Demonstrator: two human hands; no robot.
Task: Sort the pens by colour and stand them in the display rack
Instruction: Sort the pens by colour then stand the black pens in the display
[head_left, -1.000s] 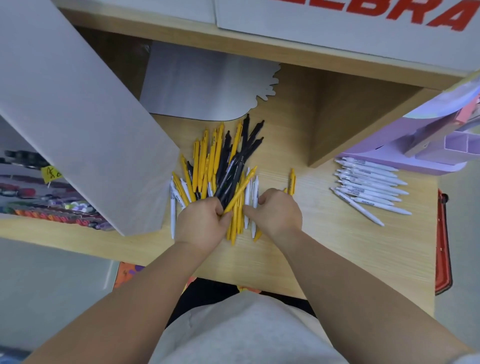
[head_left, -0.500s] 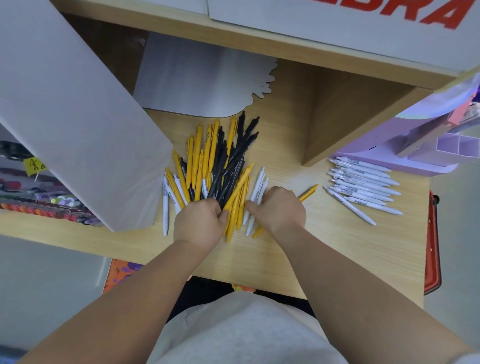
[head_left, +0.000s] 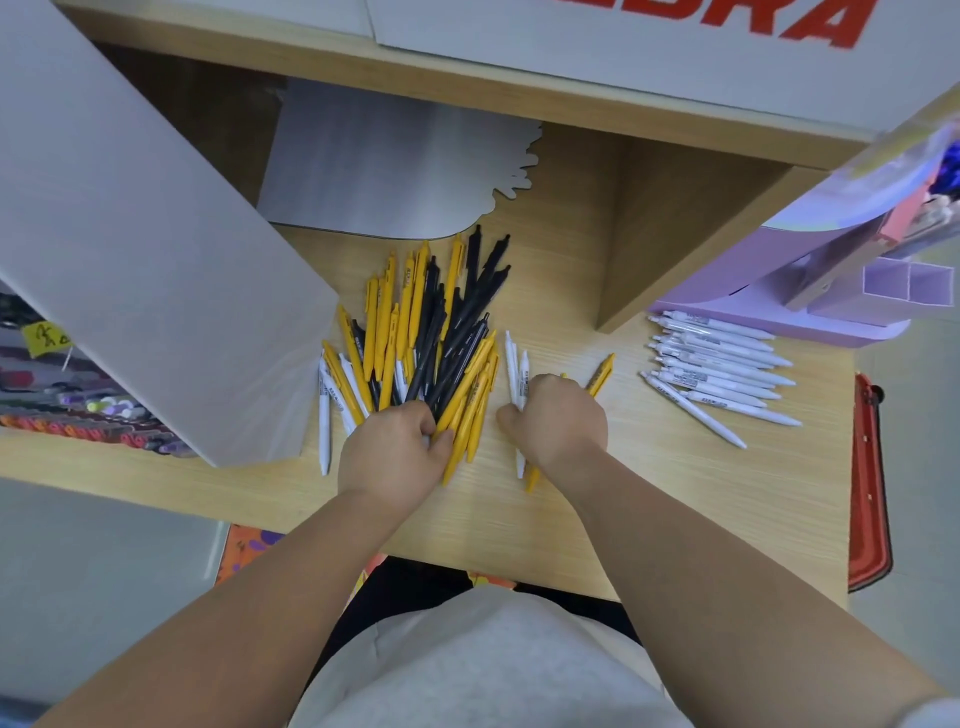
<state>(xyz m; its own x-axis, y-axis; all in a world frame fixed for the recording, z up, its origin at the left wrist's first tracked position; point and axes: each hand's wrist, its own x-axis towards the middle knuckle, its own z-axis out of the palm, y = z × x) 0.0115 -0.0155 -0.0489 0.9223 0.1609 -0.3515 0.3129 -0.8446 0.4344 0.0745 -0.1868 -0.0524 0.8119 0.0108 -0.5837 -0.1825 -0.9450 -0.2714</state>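
Head view: pens (head_left: 431, 338) (yellow, black, white) fan across the counter (head_left: 675, 493), their near ends bunched in the curled left grip (head_left: 389, 452); the right grip (head_left: 556, 421), just beside, is closed on a few strays (head_left: 523, 370), white and yellow. A white row (head_left: 717, 374) lies near the purple rack (head_left: 769, 306), far right.

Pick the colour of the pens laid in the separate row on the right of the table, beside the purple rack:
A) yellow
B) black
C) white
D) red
C: the pens in the separate row beside the purple rack are all white; the yellow and black ones lie in the mixed pile that the left hand grips.
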